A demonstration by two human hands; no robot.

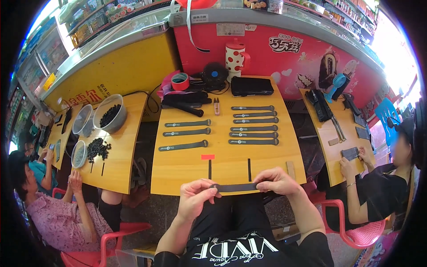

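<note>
Between my two hands a dark grey strap (236,187) is stretched level, just over the near edge of the wooden table (227,167). My left hand (199,194) pinches its rounded end between thumb and fingers. At the other end my right hand (276,181) grips the strap the same way. More grey straps with pale print lie flat in two columns: a left column (184,131) of three and a right column (253,129) of several. Two black strips (249,170) and a red piece of tape (207,157) mark the tabletop in front of my hands.
At the table's back sit a black pouch (251,86), small thread snips (216,107), dark bundled straps (187,101), a red tape roll (180,81), a black fan (214,75) and a spotted tumbler (235,58). People work at tables on both sides; the left one holds plastic tubs (116,125).
</note>
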